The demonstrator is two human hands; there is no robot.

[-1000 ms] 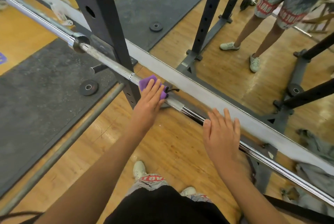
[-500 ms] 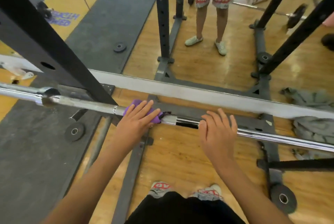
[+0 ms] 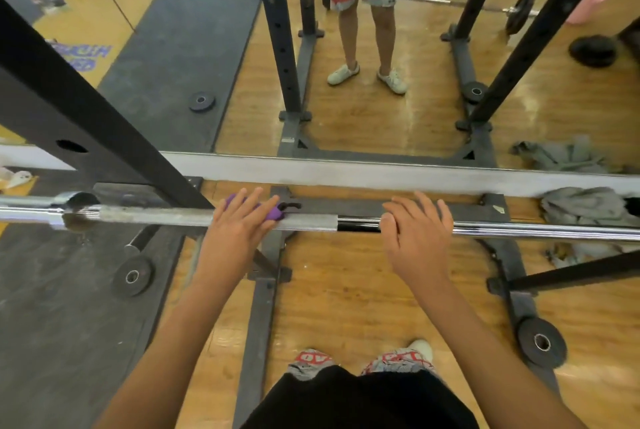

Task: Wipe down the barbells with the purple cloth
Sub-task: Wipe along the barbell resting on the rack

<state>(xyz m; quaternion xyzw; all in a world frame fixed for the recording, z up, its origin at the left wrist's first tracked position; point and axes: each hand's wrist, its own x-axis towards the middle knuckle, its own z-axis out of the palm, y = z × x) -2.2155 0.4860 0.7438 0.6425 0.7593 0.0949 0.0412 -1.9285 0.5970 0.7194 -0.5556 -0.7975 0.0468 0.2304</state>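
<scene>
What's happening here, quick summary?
A person is wiping a barbell that sits across a black rack. The left hand presses the purple cloth flat against the bar's dull grey section. The right hand rests on the shiny chrome part further right, fingers laid over it rather than wrapped around.

A long steel barbell (image 3: pixel 145 215) runs level across in front of you, dull grey and chalky toward the left, bright chrome toward the right. A small purple cloth (image 3: pixel 273 213) lies on the dull part, mostly hidden under your flat left hand (image 3: pixel 239 224).
</scene>
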